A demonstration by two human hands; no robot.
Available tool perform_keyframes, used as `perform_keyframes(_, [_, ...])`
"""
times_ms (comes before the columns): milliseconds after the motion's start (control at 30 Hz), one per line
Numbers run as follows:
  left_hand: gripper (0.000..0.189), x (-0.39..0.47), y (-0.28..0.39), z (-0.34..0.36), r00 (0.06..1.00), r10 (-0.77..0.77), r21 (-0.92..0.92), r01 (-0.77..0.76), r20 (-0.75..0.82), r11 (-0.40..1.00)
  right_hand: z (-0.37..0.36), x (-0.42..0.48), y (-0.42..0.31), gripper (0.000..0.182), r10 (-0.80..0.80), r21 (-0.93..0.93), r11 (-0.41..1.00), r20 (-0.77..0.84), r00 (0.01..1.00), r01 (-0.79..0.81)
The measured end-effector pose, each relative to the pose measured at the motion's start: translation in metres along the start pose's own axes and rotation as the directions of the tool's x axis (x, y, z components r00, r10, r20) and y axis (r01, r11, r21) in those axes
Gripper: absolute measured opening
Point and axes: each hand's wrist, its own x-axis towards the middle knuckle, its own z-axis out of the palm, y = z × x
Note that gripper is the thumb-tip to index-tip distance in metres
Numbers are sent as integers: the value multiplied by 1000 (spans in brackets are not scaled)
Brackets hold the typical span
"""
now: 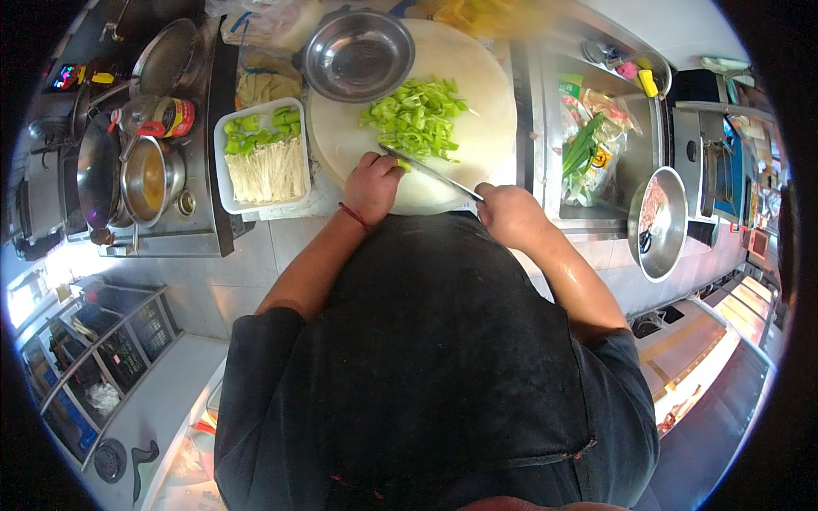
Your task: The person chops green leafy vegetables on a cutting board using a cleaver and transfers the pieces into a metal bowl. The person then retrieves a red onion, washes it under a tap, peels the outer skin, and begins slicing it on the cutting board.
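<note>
My left hand (372,186) presses a small piece of green pepper (404,165) against the round white cutting board (482,76), fingertips curled beside the blade. In my right hand (513,215) is the handle of a kitchen knife (441,179), its blade slanting up and left to the pepper. Just beyond the blade lies a heap of sliced green pepper (418,118). A shallow steel bowl (359,56) rests on the far left part of the board. To the left, a white plastic tub (223,185) holds enoki mushrooms (265,171) and chunks of green pepper (261,131).
Left of the counter, a stove area carries a steel saucepan (152,182) of brown liquid, a labelled plastic bottle (167,119) and a frying pan (165,59). A sink (613,217) on the right contains bagged food and green vegetables (583,145). Beside it, a steel bowl (668,249) holds minced meat.
</note>
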Motion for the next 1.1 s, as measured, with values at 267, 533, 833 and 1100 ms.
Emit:
perform_keyframes(267, [12,-2,5,4,996,-78,-59,76,-41,995,37,37,4,17,-13,61,998,56,998,10])
perform_keyframes(533, [13,-9,-7,13,997,3,-8,-3,-76,1000,6,28,-7,20,23,107,993,151,988,-39])
perform_keyframes(833, [6,-18,-12,9,996,-48,-114,40,-72,993,28,56,-21,23,-2,145,989,-6,1000,3])
perform_keyframes(1100, [16,-45,-76,-58,942,-201,-46,196,-267,980,-7,21,4,22,-38,124,992,67,997,30])
